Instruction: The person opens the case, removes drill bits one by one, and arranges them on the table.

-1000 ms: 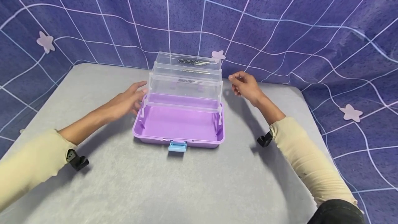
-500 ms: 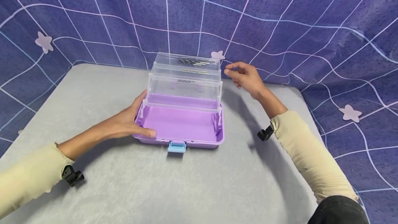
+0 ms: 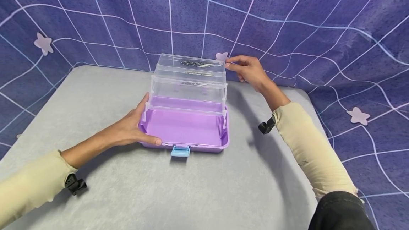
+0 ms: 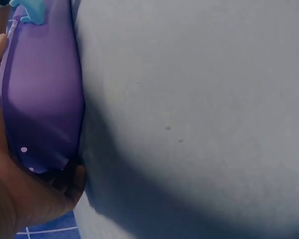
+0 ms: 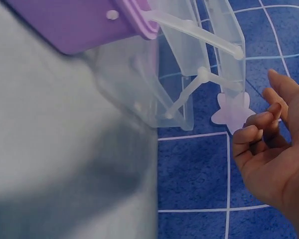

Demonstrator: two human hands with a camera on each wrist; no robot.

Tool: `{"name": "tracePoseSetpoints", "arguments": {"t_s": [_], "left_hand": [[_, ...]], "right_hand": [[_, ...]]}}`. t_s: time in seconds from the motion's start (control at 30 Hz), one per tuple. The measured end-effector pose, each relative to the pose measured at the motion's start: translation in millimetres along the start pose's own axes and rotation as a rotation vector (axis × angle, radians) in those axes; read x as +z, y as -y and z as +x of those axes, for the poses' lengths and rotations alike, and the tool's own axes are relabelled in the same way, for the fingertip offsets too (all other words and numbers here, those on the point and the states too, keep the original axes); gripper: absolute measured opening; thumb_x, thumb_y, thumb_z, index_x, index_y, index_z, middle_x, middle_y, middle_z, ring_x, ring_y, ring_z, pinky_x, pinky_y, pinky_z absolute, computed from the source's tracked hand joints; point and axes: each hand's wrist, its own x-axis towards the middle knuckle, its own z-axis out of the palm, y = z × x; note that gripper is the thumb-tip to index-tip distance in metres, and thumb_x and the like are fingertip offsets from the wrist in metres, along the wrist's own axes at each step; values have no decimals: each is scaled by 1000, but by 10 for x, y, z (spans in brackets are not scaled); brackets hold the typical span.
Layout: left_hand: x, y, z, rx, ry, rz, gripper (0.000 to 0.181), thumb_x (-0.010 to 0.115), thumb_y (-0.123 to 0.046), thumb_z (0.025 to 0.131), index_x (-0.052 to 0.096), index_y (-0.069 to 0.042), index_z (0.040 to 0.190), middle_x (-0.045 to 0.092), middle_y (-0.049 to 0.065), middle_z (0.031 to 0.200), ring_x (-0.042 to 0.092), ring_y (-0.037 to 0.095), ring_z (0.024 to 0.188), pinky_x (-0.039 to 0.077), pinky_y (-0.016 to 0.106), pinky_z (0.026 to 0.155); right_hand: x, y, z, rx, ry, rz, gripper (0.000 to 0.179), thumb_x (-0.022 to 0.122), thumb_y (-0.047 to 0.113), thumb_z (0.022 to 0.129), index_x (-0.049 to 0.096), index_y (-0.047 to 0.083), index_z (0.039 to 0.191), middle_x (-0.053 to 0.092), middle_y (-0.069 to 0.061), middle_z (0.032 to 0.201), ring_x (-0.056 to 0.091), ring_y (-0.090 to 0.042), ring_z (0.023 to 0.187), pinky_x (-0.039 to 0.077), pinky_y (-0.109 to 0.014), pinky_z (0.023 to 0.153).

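A purple cantilever toolbox (image 3: 185, 127) stands unfolded, its clear trays (image 3: 188, 97) raised in tiers behind the bare purple bottom. My left hand (image 3: 129, 129) grips the box's left end, with the thumb over the front rim; in the left wrist view, fingers curl round the lower end of the purple wall (image 4: 42, 94). By the top tray's right corner is my right hand (image 3: 249, 71), thumb and index finger apart. The right wrist view shows a small gap between these fingers and the tray's edge (image 5: 234, 55), the other fingers loosely bent.
A light blue latch (image 3: 180, 151) hangs down at the box's front. Thin dark and pale streaks (image 3: 196, 64) show on the tiers; too small to identify. A grey tabletop (image 3: 204, 187) lies below, and a purple-blue grid-patterned cloth (image 3: 287, 10) rises right behind the trays.
My left hand has come down from beside the trays and taken hold of the box's left end. My right hand has moved up and left to the top tray's corner.
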Motion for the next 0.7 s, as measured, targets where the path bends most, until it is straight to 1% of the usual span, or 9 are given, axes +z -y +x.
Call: {"name": "tracePoseSetpoints", "arguments": {"t_s": [0.1,0.27,0.4,0.5,0.6,0.67,0.7], "left_hand": [[-8,3,-2,17,3,6,169,109,-30,73,-21,-21,180,41,28,177,64,44,144,39,75,128],[-15,11,3,36,14,2,167,109,-29,73,-19,-26,180,55,25,167,71,40,135,45,73,125],[-11,13,12,53,19,0,166,110,-29,72,-16,-30,181,62,23,161,73,38,133,46,72,123],[-6,13,16,56,18,5,165,110,-30,72,-14,-31,181,65,22,157,73,36,130,46,71,123],[-4,18,16,48,17,8,166,110,-31,72,-15,-32,181,65,22,157,73,35,130,45,71,124],[-9,17,12,38,15,10,167,110,-31,72,-17,-32,181,64,22,159,73,35,130,44,71,125],[-12,19,9,34,14,11,168,110,-31,72,-18,-31,180,63,22,159,73,35,131,44,71,126]], "right_hand": [[43,30,51,4,5,13,38,85,24,102,81,7,136,70,9,84,46,-7,58,43,-23,56],[144,44,138,-1,25,6,34,84,20,103,83,6,133,68,10,78,44,-6,57,42,-22,57],[214,28,189,2,37,-25,34,84,21,103,83,6,133,72,12,81,41,-5,57,40,-22,58],[258,8,222,10,36,-46,34,84,22,103,83,7,133,74,14,81,38,-3,55,38,-23,56],[298,-1,252,18,30,-70,34,85,24,103,84,9,133,73,17,78,37,-2,55,38,-23,55],[326,2,273,23,19,-89,33,85,26,102,85,12,131,75,17,81,38,-3,57,39,-23,56],[340,6,286,26,15,-102,33,86,28,102,86,13,131,77,16,86,43,-3,61,41,-23,59]]}}
